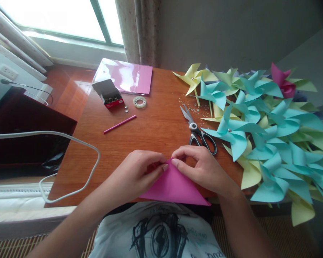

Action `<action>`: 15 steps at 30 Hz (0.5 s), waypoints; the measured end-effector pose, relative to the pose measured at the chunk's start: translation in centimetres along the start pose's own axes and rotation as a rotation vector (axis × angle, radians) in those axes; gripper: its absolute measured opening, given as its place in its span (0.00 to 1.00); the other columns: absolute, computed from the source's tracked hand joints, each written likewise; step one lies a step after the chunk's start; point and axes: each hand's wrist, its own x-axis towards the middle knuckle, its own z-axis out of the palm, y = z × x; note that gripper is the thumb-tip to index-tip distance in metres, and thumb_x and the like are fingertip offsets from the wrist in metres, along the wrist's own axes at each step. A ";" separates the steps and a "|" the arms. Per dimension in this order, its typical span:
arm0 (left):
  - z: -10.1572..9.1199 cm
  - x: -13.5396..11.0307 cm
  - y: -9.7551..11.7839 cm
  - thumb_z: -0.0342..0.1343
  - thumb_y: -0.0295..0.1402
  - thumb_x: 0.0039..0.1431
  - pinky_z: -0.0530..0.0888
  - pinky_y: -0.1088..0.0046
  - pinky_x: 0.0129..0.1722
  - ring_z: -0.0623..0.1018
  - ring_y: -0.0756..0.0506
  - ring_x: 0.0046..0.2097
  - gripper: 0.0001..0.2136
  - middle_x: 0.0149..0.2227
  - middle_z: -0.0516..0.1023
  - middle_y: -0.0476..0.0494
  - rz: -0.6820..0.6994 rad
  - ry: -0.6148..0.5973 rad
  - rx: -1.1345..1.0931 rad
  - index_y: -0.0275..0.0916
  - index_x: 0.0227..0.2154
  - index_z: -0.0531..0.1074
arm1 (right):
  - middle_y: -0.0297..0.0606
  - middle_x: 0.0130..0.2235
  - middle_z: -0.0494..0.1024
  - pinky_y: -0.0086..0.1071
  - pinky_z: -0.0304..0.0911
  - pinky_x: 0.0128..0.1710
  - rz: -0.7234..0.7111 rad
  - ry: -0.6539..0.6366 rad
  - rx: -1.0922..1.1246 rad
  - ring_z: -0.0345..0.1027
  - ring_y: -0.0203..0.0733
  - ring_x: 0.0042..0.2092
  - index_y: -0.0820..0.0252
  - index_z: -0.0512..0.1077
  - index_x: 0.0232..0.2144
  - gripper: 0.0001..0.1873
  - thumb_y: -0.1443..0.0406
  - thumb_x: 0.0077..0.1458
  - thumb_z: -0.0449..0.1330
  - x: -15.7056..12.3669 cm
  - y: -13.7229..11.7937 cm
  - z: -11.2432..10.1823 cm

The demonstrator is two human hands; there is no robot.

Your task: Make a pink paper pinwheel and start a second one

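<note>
Both hands pinch the top corner of a pink sheet of paper (174, 188), folded into a triangle at the table's front edge. My left hand (142, 170) has thumb and finger closed on it from the left. From the right, my right hand (200, 166) grips the same corner with thumb and forefinger. Just beyond the right hand lie scissors (193, 126) with black and grey handles, their blades slightly apart. A pink paper stick (120, 124) rests farther off to the left.
Paper pinwheels (230, 130) in turquoise, yellow and pink pile up on the right. At the back left are a packet of pink paper (144, 77), an opened small box (114, 102) and a tape roll (139, 102). A white cable (98, 157) loops over the left edge.
</note>
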 end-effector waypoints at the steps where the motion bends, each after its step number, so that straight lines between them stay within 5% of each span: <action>1: 0.0 0.0 0.0 0.52 0.30 0.64 0.60 0.75 0.28 0.68 0.51 0.27 0.10 0.24 0.72 0.51 0.001 0.001 0.000 0.36 0.30 0.77 | 0.34 0.33 0.81 0.30 0.67 0.37 -0.001 0.001 -0.002 0.73 0.41 0.36 0.57 0.76 0.32 0.05 0.67 0.59 0.60 0.0 0.0 0.0; 15: 0.0 -0.1 -0.1 0.52 0.31 0.65 0.60 0.75 0.29 0.68 0.51 0.27 0.10 0.25 0.72 0.51 0.008 0.001 0.005 0.36 0.31 0.77 | 0.33 0.33 0.80 0.29 0.65 0.38 -0.009 -0.003 0.006 0.72 0.38 0.36 0.58 0.76 0.32 0.05 0.67 0.60 0.61 0.0 0.1 0.1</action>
